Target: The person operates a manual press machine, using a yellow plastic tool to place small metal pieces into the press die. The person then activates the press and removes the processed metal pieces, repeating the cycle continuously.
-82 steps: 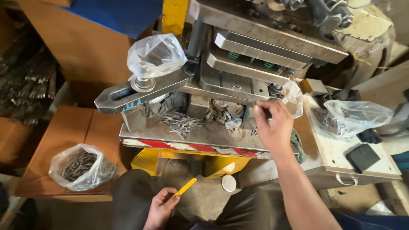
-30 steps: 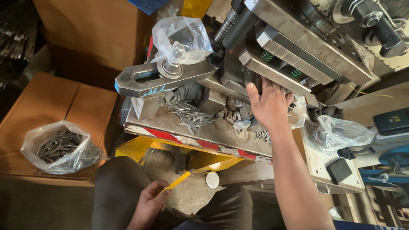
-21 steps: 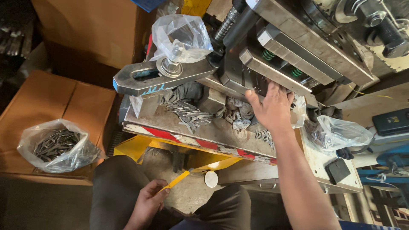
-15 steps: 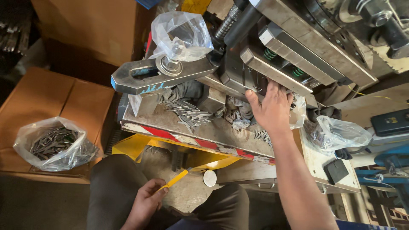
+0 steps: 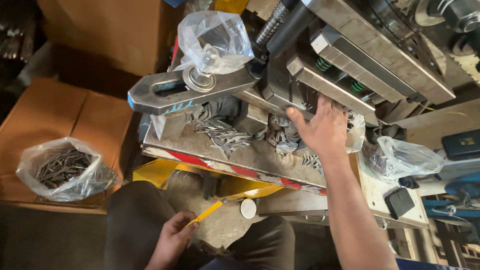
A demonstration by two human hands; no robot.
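My right hand [image 5: 322, 127] reaches up to the steel press die [image 5: 345, 55], fingers spread against the gap under its plates; what the fingertips touch is hidden. Just left of it lie crumpled rags [image 5: 282, 135] and a heap of small flat metal strips [image 5: 222, 135] on the press bed [image 5: 210, 155]. My left hand [image 5: 175, 237] rests low over my lap, pinching a thin yellow stick-like tool [image 5: 207, 212] that points up and right.
A heavy slotted clamp arm [image 5: 190, 87] with a clear plastic bag [image 5: 212, 42] over it juts left. A bag of dark metal pieces [image 5: 62, 170] sits on cardboard boxes [image 5: 60, 110]. Another clear bag [image 5: 405, 160] and a black block [image 5: 399, 201] lie right. A round disc [image 5: 248, 208] lies below.
My right hand has shifted slightly up and right against the die. The view has drifted a little; my left hand still holds the yellow tool in the same place.
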